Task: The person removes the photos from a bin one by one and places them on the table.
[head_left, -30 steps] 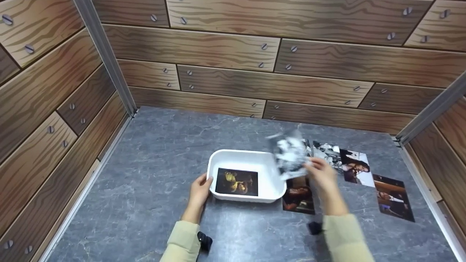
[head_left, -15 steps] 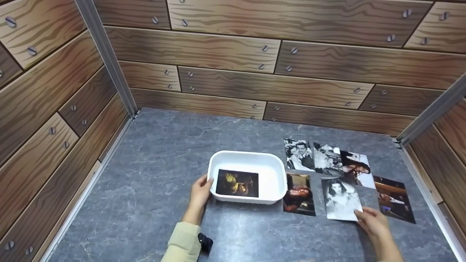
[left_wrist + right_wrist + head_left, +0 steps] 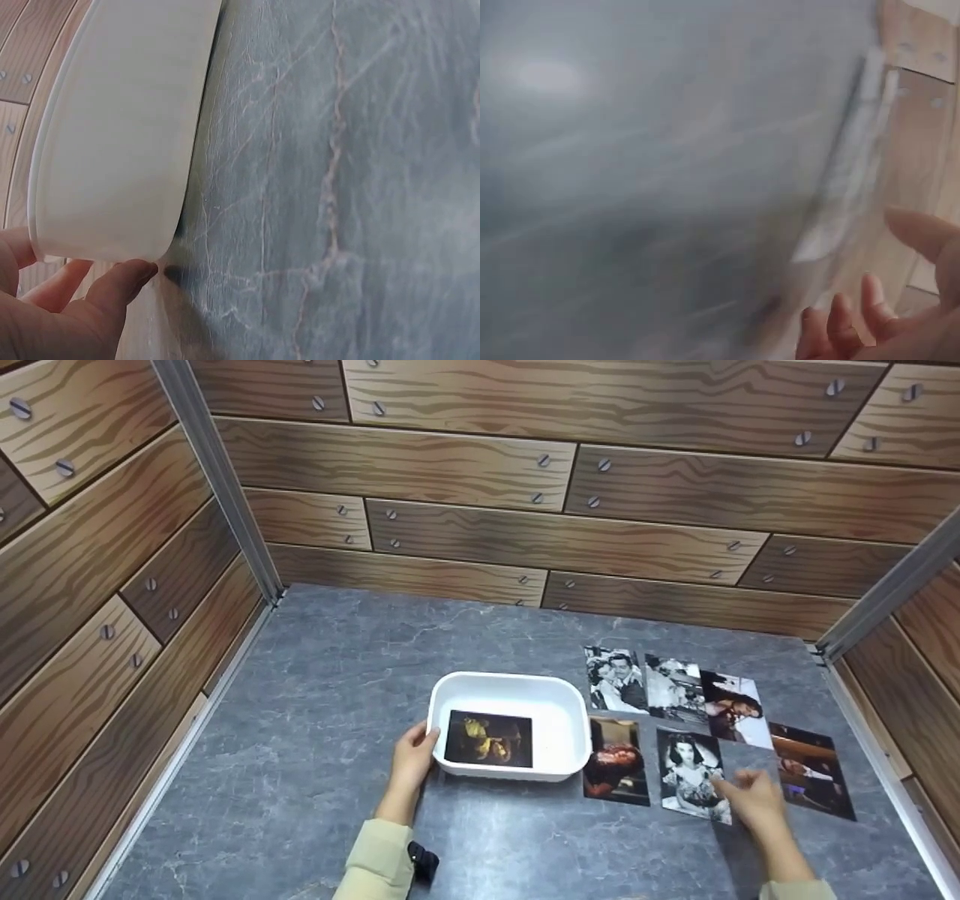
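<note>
A white plastic tub (image 3: 559, 735) stands on the table, and inside it lies one dark photo (image 3: 489, 739). At its left end my left hand (image 3: 411, 757) grips the rim; the left wrist view shows the tub's side wall (image 3: 124, 142) with the thumb and fingers on its end. A black-and-white photo (image 3: 691, 772) of a person in a patterned dress lies flat on the table to the right. Over its right edge hovers my right hand (image 3: 757, 802). In the blurred right wrist view its thumb and fingers (image 3: 922, 232) are apart, with nothing between them.
Around that photo lie several others: a black-and-white couple (image 3: 616, 681), another black-and-white one (image 3: 675, 686), a colour one (image 3: 736, 709), a dark one at far right (image 3: 814, 772) and one beside the tub (image 3: 616, 761). Wood-patterned walls (image 3: 450, 532) enclose the table.
My right hand carried the black-and-white photo from above the tub's right end to the right, laid it on the table and let it go. The left hand and tub have hardly moved.
</note>
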`<state>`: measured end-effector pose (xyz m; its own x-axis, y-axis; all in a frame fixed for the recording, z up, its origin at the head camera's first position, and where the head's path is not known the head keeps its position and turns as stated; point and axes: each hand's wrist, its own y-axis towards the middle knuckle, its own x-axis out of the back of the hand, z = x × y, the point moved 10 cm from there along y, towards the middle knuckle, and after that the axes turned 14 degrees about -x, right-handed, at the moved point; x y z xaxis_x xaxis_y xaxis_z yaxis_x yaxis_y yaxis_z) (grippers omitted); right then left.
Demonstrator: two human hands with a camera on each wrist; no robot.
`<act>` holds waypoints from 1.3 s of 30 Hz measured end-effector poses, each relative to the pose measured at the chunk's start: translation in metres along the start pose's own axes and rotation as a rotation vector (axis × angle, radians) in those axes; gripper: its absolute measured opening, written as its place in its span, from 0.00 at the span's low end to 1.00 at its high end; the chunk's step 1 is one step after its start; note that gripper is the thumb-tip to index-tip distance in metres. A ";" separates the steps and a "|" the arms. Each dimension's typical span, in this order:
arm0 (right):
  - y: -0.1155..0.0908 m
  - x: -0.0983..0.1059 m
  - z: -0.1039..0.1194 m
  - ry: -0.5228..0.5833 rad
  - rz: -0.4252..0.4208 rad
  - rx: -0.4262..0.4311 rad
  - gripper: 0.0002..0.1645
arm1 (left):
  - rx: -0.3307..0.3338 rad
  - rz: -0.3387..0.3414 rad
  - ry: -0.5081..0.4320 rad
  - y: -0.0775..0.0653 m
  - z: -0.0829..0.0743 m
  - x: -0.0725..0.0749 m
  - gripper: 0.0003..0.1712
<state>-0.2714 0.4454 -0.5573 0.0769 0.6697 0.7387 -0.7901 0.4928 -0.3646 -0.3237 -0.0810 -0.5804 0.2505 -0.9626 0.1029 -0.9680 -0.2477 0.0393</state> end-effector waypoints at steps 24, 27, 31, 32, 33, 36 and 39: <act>-0.049 -0.207 0.227 0.273 0.567 0.382 0.47 | 0.030 -0.003 0.032 0.002 0.003 0.003 0.24; -0.043 -0.217 0.227 0.209 0.570 0.414 0.49 | 0.035 0.002 0.032 0.002 0.003 0.002 0.25; -0.048 -0.224 0.229 0.119 0.590 0.463 0.48 | 0.037 0.007 0.026 0.002 0.001 0.002 0.25; -0.049 -0.225 0.228 0.090 0.586 0.478 0.47 | 0.030 0.007 0.024 0.002 0.001 0.002 0.25; -0.050 -0.226 0.228 0.064 0.579 0.494 0.46 | 0.024 0.008 0.021 0.001 0.000 0.002 0.25; -0.053 -0.227 0.226 -0.014 0.522 0.522 0.41 | 0.006 0.010 0.023 0.001 -0.001 0.002 0.24; -0.054 -0.225 0.226 -0.101 0.430 0.554 0.35 | -0.004 0.011 0.028 0.000 -0.002 0.001 0.24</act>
<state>-0.3834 0.1420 -0.5753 -0.3465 0.6737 0.6528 -0.9332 -0.1765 -0.3131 -0.3239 -0.0819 -0.5786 0.2398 -0.9619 0.1314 -0.9708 -0.2363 0.0421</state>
